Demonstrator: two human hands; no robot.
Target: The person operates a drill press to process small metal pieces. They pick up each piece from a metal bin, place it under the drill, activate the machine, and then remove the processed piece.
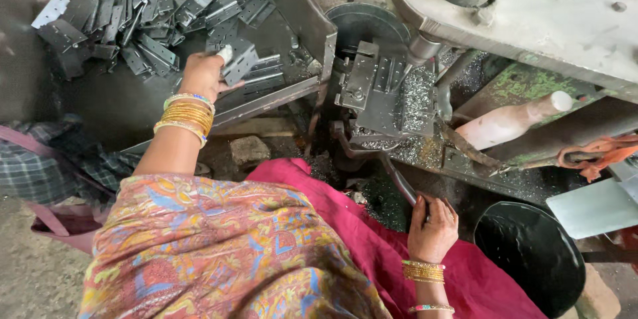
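My left hand (203,73) reaches into a slanted metal tray (302,16) and grips a grey metal hinge plate (238,60) at the near edge of a heap of several such plates (149,16). My right hand (432,226) is closed around a dark curved metal lever (397,183) that runs up toward the drilling machine. On the machine's fixture (372,86) lies a hinge plate under the drill spindle (422,50), with shiny metal shavings (419,96) scattered around it.
A pinkish cylindrical handle (512,119) sticks out on the right, by an orange rag (598,153). A round black container (528,256) stands at the lower right. A stone (249,149) lies below the tray. Red and patterned cloth covers my lap.
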